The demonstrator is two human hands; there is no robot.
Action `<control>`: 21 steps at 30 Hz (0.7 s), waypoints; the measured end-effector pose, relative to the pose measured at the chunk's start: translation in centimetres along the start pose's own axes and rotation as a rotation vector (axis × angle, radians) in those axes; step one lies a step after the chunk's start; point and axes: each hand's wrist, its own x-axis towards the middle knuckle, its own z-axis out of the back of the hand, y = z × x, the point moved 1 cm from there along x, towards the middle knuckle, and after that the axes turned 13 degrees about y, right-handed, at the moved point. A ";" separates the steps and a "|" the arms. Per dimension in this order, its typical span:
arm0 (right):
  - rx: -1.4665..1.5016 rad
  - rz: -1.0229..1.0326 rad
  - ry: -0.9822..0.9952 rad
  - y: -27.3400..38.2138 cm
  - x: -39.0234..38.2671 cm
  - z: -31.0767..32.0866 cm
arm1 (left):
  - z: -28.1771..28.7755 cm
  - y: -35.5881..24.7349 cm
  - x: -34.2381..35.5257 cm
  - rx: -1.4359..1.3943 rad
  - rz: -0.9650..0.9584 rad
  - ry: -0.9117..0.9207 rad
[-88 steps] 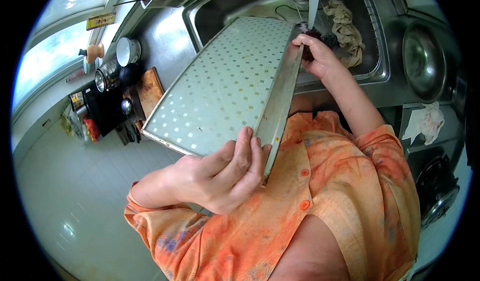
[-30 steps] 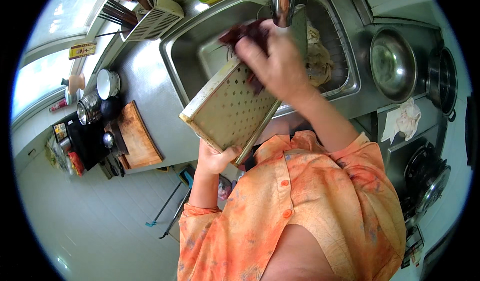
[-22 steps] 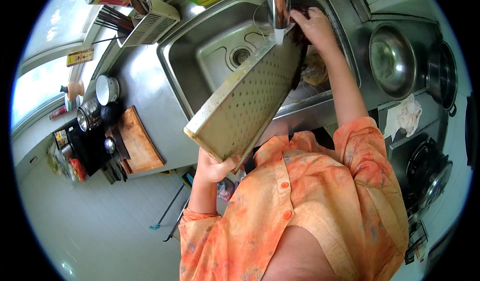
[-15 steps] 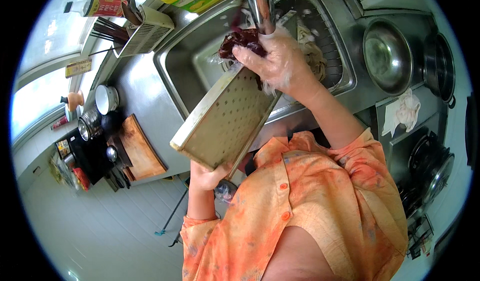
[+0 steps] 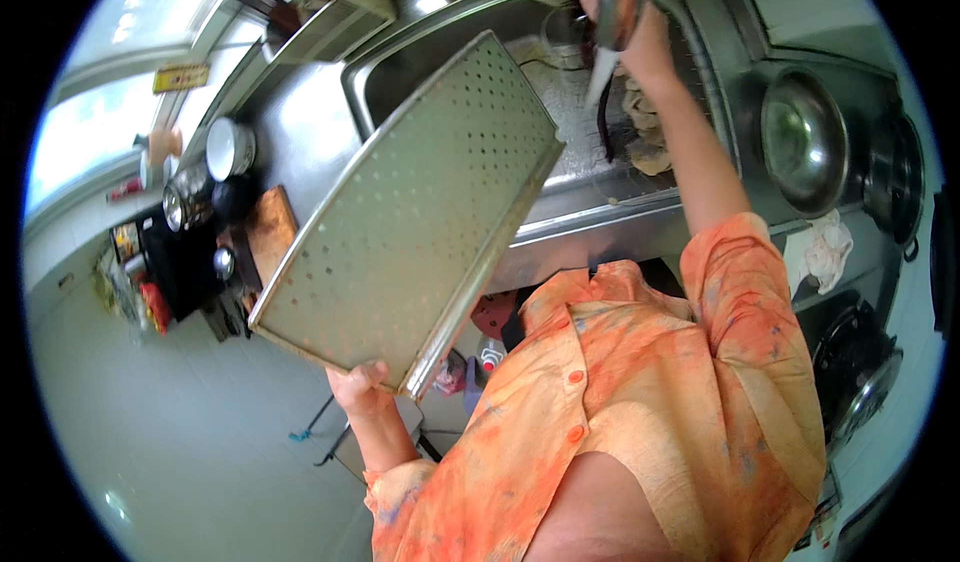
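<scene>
My left hand (image 5: 362, 390) grips the near lower end of a perforated metal panel (image 5: 400, 202) with a folded rim. The panel slants up from there, its far end over the sink (image 5: 375, 87). At the far side of the sink, my right hand (image 5: 648, 47) is raised behind the chrome faucet (image 5: 618, 7), which hides most of its fingers. Dark material shows beside the faucet, and a dark reddish strip (image 5: 604, 127) hangs below it. Whether this hand holds it is unclear. A pale crumpled cloth (image 5: 648, 142) lies at the sink's right side.
A metal bowl (image 5: 803, 142) stands on the counter to the right, with a dark pan (image 5: 893, 177) beyond. At left are a utensil holder (image 5: 340, 17), a white bowl (image 5: 230, 149) and a wooden board (image 5: 268, 232). A white cloth (image 5: 828, 252) lies at the right.
The panel has swung left and toward me, its perforated face now more fully visible. My right hand, earlier on the panel's far end with a dark red cloth, has moved away and up behind the faucet.
</scene>
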 end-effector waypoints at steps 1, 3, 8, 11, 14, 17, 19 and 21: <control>0.035 -0.072 0.046 -1.5 1.0 -0.6 | 0.3 -0.1 -0.3 0.002 -0.013 -0.003; 0.188 -0.211 0.112 1.1 0.2 -0.8 | 0.6 -0.3 0.0 0.022 -0.023 -0.035; -0.039 0.002 -0.555 1.7 -1.3 -4.6 | -0.9 1.2 3.2 -0.090 0.035 -0.078; 0.152 -0.012 0.081 1.4 -1.6 -3.4 | -0.4 3.4 4.9 -0.056 0.086 -0.046; -0.486 -0.190 -0.094 3.6 -0.4 -1.9 | -1.3 5.2 6.9 -0.017 0.151 0.048; -0.334 0.126 -0.483 -1.6 1.0 -2.7 | -2.2 6.5 7.9 0.070 0.170 0.153; -0.093 0.036 -0.316 -1.0 -0.4 0.0 | -3.7 6.5 8.2 0.158 0.182 0.204; -0.117 -0.140 -0.080 -0.8 -2.4 2.5 | -3.6 7.1 8.5 0.334 0.225 0.271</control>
